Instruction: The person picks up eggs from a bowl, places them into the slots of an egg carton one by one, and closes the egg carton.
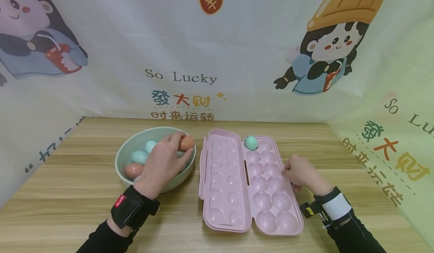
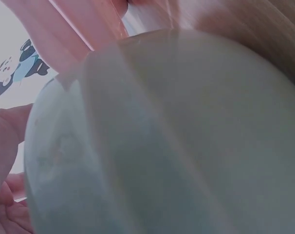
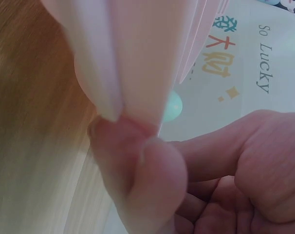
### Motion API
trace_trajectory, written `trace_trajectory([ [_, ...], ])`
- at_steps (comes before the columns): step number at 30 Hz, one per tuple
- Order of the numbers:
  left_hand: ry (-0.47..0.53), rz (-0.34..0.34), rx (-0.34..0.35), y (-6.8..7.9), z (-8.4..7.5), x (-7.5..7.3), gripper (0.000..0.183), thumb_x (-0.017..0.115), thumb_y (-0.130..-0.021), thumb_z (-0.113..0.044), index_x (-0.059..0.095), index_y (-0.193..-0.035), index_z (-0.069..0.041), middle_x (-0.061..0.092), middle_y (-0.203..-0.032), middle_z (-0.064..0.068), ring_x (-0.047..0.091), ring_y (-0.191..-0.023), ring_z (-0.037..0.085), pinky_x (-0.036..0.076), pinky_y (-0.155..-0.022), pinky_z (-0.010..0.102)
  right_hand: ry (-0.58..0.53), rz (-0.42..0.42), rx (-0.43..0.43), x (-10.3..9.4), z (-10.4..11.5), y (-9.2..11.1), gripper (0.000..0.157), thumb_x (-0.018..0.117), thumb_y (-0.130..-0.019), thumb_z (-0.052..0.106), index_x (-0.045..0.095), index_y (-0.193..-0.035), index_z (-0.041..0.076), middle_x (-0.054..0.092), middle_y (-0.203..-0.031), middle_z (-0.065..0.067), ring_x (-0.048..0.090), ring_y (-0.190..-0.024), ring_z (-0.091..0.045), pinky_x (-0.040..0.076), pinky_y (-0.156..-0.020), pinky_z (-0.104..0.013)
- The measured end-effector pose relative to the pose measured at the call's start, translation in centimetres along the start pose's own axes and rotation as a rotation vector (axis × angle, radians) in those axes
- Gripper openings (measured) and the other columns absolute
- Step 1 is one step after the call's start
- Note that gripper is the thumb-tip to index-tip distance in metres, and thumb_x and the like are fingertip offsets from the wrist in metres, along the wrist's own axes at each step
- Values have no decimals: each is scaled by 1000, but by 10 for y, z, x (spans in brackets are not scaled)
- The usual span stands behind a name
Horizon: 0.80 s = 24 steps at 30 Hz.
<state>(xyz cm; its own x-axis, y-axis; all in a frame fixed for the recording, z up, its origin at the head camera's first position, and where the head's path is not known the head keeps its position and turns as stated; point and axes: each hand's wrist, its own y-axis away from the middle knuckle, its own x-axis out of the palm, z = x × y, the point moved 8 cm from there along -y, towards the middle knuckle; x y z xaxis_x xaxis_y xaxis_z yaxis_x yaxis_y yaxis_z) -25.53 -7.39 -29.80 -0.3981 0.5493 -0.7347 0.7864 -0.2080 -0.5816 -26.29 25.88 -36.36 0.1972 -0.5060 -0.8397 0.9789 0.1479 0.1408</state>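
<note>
A pale green bowl holds several blue-green and brown eggs. My left hand reaches over it, fingers and thumb bent about a brown egg at the bowl's right rim. The left wrist view is mostly filled by the bowl's outer wall, which hides that grip. To the right lies an opened pink egg carton, with one green egg in the far left cup of its tray. My right hand pinches the tray's right edge, thumb and finger meeting there in the right wrist view.
The carton and bowl stand on a wood-grain table, a narrow gap between them. Behind and at both sides hangs a printed cloth with cartoon figures and lettering. Other eggs, such as a brown egg, lie left in the bowl.
</note>
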Motion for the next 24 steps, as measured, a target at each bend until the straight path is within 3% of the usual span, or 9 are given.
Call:
trace_trajectory([
  [24, -36, -57, 84, 4, -14, -2, 43, 73, -90, -22, 58, -122, 3, 63, -110, 24, 64, -94, 37, 54, -73, 48, 5, -3, -11, 0, 2, 1, 25, 54, -93, -3, 67, -71, -2, 57, -56, -8, 57, -40, -15, 49, -40, -28],
])
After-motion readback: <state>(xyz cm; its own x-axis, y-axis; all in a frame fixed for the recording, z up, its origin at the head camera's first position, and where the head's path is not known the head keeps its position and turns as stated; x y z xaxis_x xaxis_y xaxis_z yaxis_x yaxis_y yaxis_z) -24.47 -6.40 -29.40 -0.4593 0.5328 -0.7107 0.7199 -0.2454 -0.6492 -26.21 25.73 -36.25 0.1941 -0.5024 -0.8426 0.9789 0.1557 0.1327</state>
